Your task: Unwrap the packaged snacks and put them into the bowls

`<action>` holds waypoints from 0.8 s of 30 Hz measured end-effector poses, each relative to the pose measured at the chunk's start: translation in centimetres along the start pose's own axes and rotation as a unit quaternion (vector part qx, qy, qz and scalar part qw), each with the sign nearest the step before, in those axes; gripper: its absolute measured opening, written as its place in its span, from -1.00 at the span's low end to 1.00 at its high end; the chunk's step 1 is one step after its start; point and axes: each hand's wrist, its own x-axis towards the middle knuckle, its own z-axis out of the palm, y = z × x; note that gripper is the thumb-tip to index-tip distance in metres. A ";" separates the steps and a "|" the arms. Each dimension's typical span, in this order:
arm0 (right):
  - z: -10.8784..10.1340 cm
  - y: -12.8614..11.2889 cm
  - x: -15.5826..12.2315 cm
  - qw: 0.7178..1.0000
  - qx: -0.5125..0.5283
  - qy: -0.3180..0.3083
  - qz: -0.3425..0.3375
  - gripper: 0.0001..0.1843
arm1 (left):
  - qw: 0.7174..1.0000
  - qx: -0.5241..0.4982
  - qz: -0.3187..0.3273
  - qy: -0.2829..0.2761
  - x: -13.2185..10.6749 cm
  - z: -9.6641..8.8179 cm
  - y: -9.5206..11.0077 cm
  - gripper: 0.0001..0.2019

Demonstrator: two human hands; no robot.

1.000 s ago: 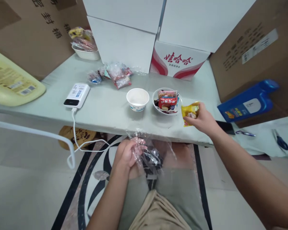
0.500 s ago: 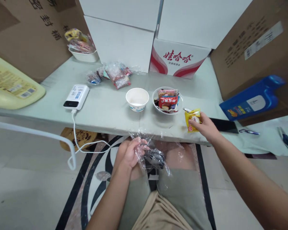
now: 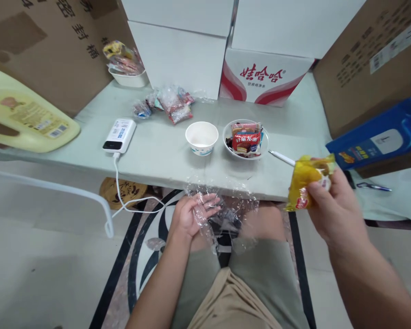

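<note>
A yellow snack packet [image 3: 303, 180] is held up over the front edge of the desk [image 3: 164, 155], toward its right end. The right hand [image 3: 339, 212] pinches it at the side, thumb across the front and the other fingers curled behind; that grip probably suits a soft wrapper, since most of its body is left uncrushed. The left hand [image 3: 192, 214] is just in front of the desk's front edge, above the person's lap, palm turned up and fingers loosely spread. Clear plastic film [image 3: 228, 210] drapes over and around those fingers (so sheer that I cannot tell whether the hand is inside a bag), perhaps supported this way so that it does not slide off.

A white pen [image 3: 282, 157] lies on the desk just behind the packet. To its left stands a bowl [image 3: 266, 142] with a red snack packet [image 3: 246, 142] uppermost, its wall likely keeping the loose wrappers together. Beside it is a white paper bowl [image 3: 202, 148]. Farther back, nearer the rear edge, wrapped snacks [image 3: 174, 105] lie heaped against white boxes [image 3: 178, 55]. A power bank [image 3: 119, 136] sits toward the left, its socket facing the front edge, presumably so the white cable [image 3: 117, 176] can hang down freely.
</note>
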 end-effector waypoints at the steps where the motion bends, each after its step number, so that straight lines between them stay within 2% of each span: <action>1: -0.2 0.1 0.3 1.000 0.020 0.015 0.012 -0.56 | 1.000 -0.002 0.000 -0.003 0.0 -0.1 0.1 -0.94; 4: -0.6 -0.1 3.0 0.997 0.053 0.014 0.058 -0.63 | 1.000 -0.003 -0.003 -0.010 0.3 -0.2 0.1 -0.94; 6: -0.5 -0.2 6.3 0.998 0.014 0.015 0.063 -0.59 | 1.000 0.000 -0.007 -0.010 0.6 -0.1 0.1 -0.93; 9: 0.2 0.2 11.8 0.991 -0.111 0.028 0.062 -0.27 | 1.000 0.008 -0.004 -0.012 0.8 0.0 0.2 -0.91; 11: 1.1 0.7 14.8 0.976 -0.207 0.019 0.071 -0.06 | 1.000 0.013 0.003 -0.017 0.8 -0.1 0.3 -0.90; 12: 1.7 0.9 15.8 0.962 -0.263 0.005 0.070 -0.04 | 1.000 0.014 0.005 -0.017 0.7 -0.1 0.4 -0.89; 15: 3.1 1.3 17.3 0.918 -0.394 -0.039 0.038 -0.14 | 1.000 0.013 0.006 -0.010 0.5 -0.2 0.5 -0.86; 17: 3.8 1.3 17.8 0.903 -0.427 -0.046 0.019 -0.16 | 1.000 0.011 0.004 -0.012 0.6 -0.2 0.5 -0.85; 21: 4.8 1.0 19.2 0.907 -0.416 -0.061 0.042 -0.01 | 0.999 0.020 -0.005 -0.030 0.9 0.1 0.4 -0.86; 24: 5.6 0.9 19.9 0.904 -0.416 -0.078 0.064 -0.11 | 0.999 0.022 -0.006 -0.031 1.0 0.1 0.3 -0.89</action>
